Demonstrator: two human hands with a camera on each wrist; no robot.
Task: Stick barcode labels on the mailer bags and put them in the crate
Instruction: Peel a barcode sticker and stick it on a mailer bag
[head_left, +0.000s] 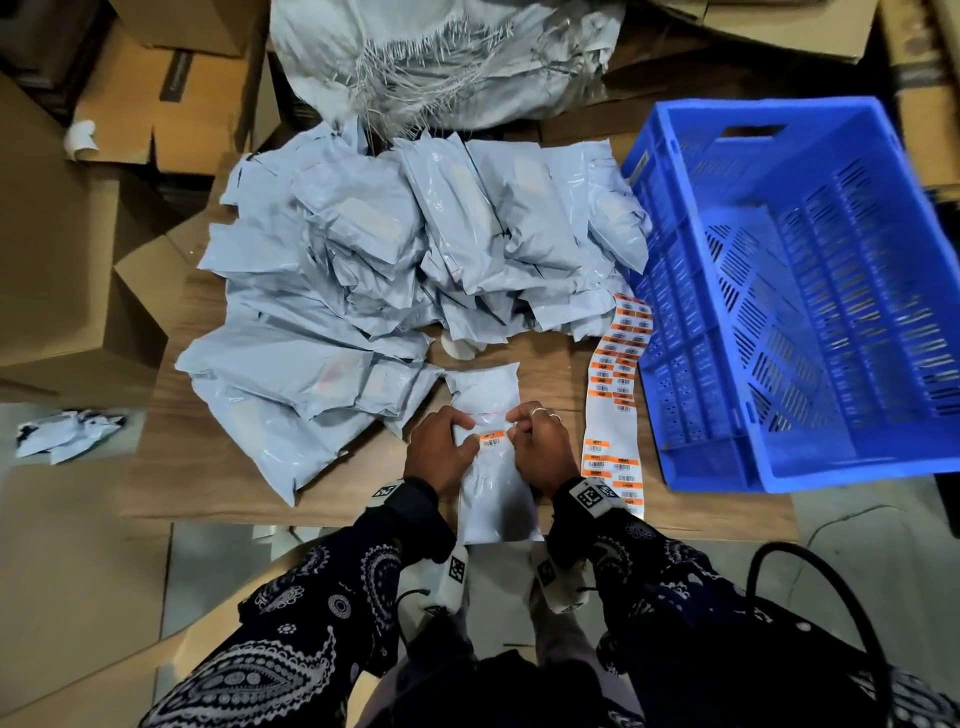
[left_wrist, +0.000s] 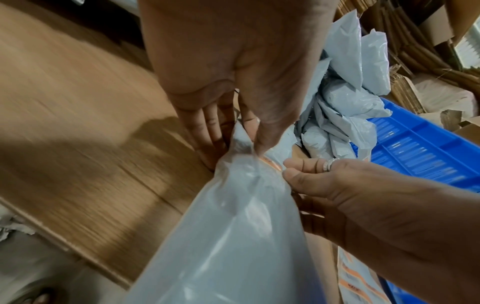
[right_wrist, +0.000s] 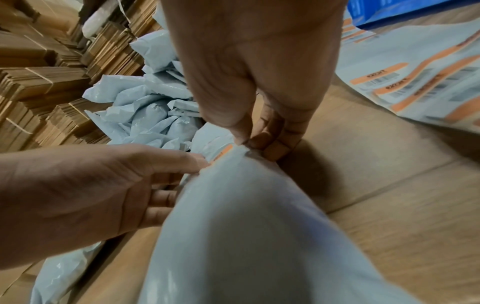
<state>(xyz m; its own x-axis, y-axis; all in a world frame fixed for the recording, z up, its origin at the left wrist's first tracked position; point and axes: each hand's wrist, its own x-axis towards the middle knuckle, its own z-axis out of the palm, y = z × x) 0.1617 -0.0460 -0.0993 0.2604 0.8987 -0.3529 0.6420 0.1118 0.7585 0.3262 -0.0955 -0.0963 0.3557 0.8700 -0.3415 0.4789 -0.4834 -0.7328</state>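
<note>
Left hand (head_left: 439, 451): thumb laid across the bag (head_left: 493, 483) at the label's (head_left: 491, 440) left end, other fingers curled at the bag's 9 o'clock edge, gripping it. Right hand (head_left: 540, 449): thumb and curled fingers together in a pinch on the film at the label's right end, 3 o'clock edge; two rings on it. The label lies flat across the bag's upper half. The bag rests on the table (head_left: 208, 467) at 6 o'clock, overhanging the near edge. Judgement: bag light, soft, slick film, contents yielding; best held at both side edges, as now, or by the sealed neck. Sheet (head_left: 613, 405) of labels at 3 o'clock, just beside; crate (head_left: 810, 467) beyond it, nothing visible inside. Pile (head_left: 395, 260) of bags at 12 o'clock.
</note>
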